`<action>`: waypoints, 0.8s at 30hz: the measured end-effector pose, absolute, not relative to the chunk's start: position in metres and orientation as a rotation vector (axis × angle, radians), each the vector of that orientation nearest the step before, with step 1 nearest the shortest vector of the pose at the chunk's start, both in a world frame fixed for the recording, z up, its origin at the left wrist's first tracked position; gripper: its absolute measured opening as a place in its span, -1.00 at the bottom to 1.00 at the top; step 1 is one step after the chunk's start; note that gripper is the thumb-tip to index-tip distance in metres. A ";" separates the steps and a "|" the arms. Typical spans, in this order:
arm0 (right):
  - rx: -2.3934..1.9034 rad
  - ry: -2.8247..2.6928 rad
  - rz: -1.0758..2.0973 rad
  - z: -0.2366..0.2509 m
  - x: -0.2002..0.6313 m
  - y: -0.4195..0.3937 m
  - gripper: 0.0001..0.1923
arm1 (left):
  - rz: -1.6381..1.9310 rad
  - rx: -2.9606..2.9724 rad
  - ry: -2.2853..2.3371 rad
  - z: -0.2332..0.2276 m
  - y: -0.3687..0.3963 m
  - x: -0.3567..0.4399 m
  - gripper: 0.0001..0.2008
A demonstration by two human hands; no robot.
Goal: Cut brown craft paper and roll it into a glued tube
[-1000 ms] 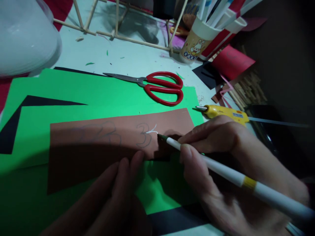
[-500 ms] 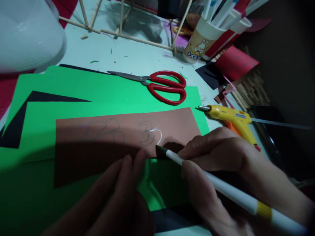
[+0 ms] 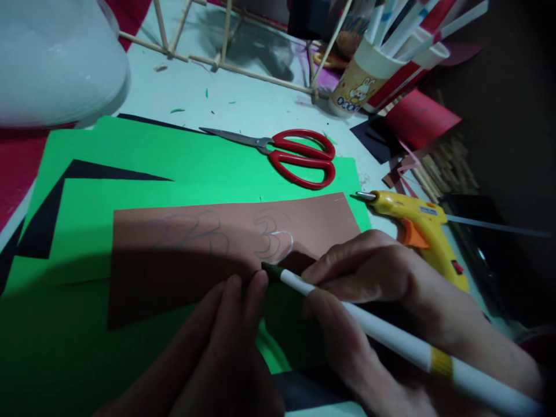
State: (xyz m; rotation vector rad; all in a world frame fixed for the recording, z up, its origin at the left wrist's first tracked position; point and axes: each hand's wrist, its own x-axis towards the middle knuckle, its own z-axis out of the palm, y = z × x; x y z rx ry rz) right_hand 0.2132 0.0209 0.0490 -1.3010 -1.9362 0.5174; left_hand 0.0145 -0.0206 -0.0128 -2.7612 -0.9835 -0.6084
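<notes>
Cluttering the pale table: green paper, scissors.

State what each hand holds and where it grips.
Right hand grips the white pen near its tip. Left hand holds nothing; fingertips press the brown paper.

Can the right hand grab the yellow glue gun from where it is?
Probably yes. The glue gun lies just beyond the right hand with nothing between them, but that hand is holding the white pen and would have to drop it first.
</notes>
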 end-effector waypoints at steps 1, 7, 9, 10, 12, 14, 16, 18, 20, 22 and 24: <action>-1.337 -1.965 0.505 0.048 0.214 0.021 -0.86 | -0.603 -2.757 -0.989 -0.011 -0.019 0.013 -0.84; -1.352 -2.018 0.588 0.046 0.213 0.022 -0.86 | -0.653 -2.727 -0.969 -0.014 -0.018 0.015 -0.83; -1.318 -2.004 0.595 0.045 0.211 0.023 -0.87 | -0.721 -2.681 -1.009 -0.018 -0.020 0.019 -0.81; -1.287 -2.010 0.606 0.045 0.210 0.024 -0.88 | -0.765 -2.650 -1.025 -0.020 -0.020 0.020 -0.80; -1.230 -1.974 0.619 0.043 0.210 0.027 -0.89 | -0.822 -2.623 -1.037 -0.021 -0.020 0.021 -0.81; -1.220 -1.817 0.636 0.041 0.211 0.031 -0.88 | -0.819 -2.657 -1.040 -0.019 -0.020 0.020 -0.87; -1.195 -1.589 0.707 0.040 0.216 0.037 -0.87 | -0.784 -2.715 -1.030 -0.016 -0.019 0.017 -0.88; -1.179 -1.396 0.809 0.039 0.223 0.044 -0.88 | -0.791 -2.733 -1.028 -0.013 -0.018 0.015 -0.86; -1.142 -1.298 0.872 0.039 0.230 0.050 -0.86 | -0.803 -2.736 -1.034 -0.011 -0.017 0.014 -0.84; -1.094 -1.256 0.891 0.037 0.236 0.056 -0.84 | -0.800 -2.732 -1.043 -0.012 -0.017 0.013 -0.83; -1.051 -1.235 0.929 0.036 0.237 0.058 -0.83 | -0.787 -2.733 -1.044 -0.012 -0.017 0.010 -0.83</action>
